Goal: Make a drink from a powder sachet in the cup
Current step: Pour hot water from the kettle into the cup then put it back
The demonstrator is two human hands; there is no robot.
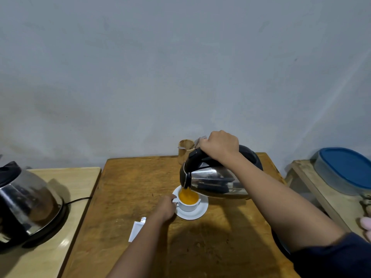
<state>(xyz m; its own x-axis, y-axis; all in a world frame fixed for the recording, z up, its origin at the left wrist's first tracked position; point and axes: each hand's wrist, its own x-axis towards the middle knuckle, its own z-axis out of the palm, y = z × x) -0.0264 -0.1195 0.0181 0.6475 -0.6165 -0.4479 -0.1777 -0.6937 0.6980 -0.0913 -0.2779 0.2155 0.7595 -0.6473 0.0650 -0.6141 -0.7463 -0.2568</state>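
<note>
**Pouring water into cup, mid-task**

Pour stage now: right hand (219, 146) clenched round handle of kettle (216, 177), tipped spout-down over cup (188, 201). Left hand (165, 207) at cup handle, fingers curled on it, steadying. Cup upright on saucer (197, 214), both near middle of table (124, 187).

Done, judging by layout: sachet (137, 229) lying on table near left forearm, looks torn open and flat, so powder likely already in cup. Orange liquid in cup, roughly up to near rim, surface churned under spout; stream itself hard to make out. Fill looks close to finished.

Left, as a guess: stop pour, set kettle down, stir. No spoon in cup. Spill risk if pour runs on, level already high.

Containers:
- cup: orange drink, near full
- saucer: cup only, no visible spill
- kettle in hand: contents hidden
- wooden holder (185, 152) at far table edge behind kettle: cutlery poking out, partly hidden by right hand, possibly a spoon and a fork
- second kettle (28, 203) on base on left side table, corded, lid on, contents unseen
- tub with blue lid (345, 167) on stand at right, closed, contents unclear

Pale blurred thing at right frame edge, cannot tell what
</note>
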